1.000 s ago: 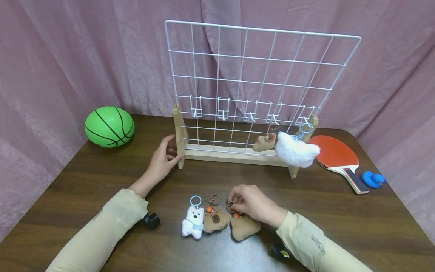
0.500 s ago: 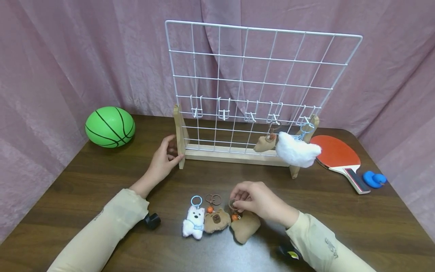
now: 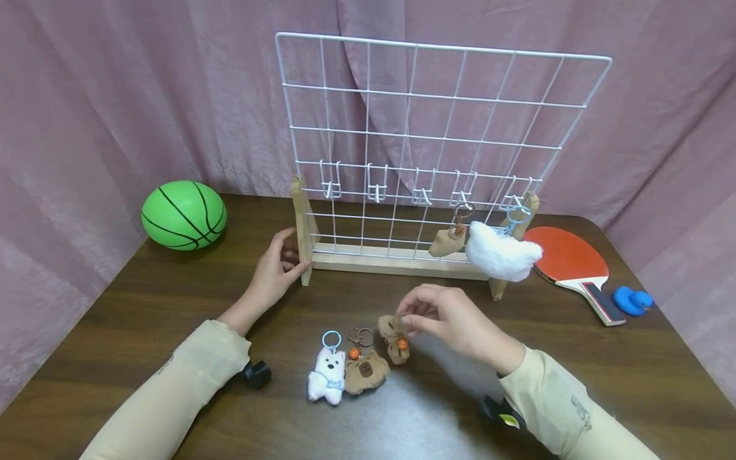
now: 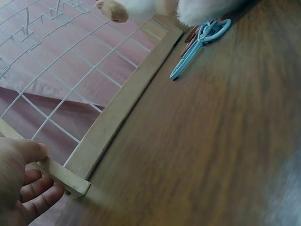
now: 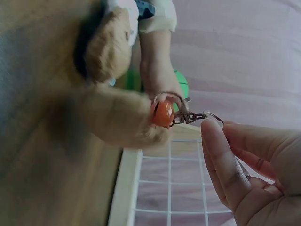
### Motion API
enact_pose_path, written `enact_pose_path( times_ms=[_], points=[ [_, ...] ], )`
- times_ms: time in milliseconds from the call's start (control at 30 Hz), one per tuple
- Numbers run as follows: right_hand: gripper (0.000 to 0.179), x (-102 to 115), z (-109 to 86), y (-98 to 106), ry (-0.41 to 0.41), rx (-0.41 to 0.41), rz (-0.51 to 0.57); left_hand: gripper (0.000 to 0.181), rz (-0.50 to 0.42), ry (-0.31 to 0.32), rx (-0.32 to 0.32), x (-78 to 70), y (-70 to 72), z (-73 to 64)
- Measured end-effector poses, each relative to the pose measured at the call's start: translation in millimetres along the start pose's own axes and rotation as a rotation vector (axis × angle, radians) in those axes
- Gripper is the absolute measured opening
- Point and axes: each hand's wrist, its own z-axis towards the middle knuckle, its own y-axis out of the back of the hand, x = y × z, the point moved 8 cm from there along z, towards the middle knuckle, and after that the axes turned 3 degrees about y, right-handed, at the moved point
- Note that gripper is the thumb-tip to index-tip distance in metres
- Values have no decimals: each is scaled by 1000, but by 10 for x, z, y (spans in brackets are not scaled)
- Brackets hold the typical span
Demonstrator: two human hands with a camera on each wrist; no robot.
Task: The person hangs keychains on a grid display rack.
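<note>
While the left grip (image 3: pixel 273 265) pinches the pale wooden left upright (image 3: pixel 301 207) between thumb and fingers, the right grip (image 3: pixel 454 319) is narrow, fingertips on the metal ring (image 5: pixel 215 116) of a brown plush keychain with an orange bell (image 3: pixel 391 327). Plush body hangs off its chain, blurred in the right wrist view. It's near mid-surface (image 3: pixel 132 338), just beside a brown plush keychain with a dark snout (image 3: pixel 368 374); can't tell if they touch. White plush bear keychain with a blue ring (image 3: pixel 328 377) lies just left of the snouted one.

Far side: white wire grid panel (image 3: pixel 443 47) rising over a pale wooden base beam (image 3: pixel 391 264). Five white wire hooks (image 3: pixel 377 194) in a row; the two rightmost carry a tan plush keychain (image 3: pixel 447 243) and a fluffy white plush keychain (image 3: pixel 504 252).

Room: strip of surface between the lying pair and the beam, right grip over it. Limits: green ball with black lines (image 3: pixel 184 215) by the far left edge; red table-tennis paddle (image 3: pixel 566 255) just right of the beam; blue rubber duck (image 3: pixel 631 300) beside its handle, near the right edge. Pink curtain (image 3: pixel 115 83) hangs past the far edge.
</note>
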Motion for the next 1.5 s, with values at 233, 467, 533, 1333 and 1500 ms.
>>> enact_pose_path(
  times_ms=[233,467,533,1333,1500],
  points=[
    [6,140,76,265,37,-45,-98,69,2,16,8,-10,24,7],
    [5,220,166,490,25,-68,-116,69,6,14,4,-22,32,6],
    [6,227,204,550,12,-77,-115,69,7,15,-2,-22,42,4],
    [10,296,559,1218,-86,-254,-274,69,5,13,14,-1,12,-6],
    [10,228,598,1296,-119,-284,-280,69,6,5,21,-13,-5,-5]
  ],
)
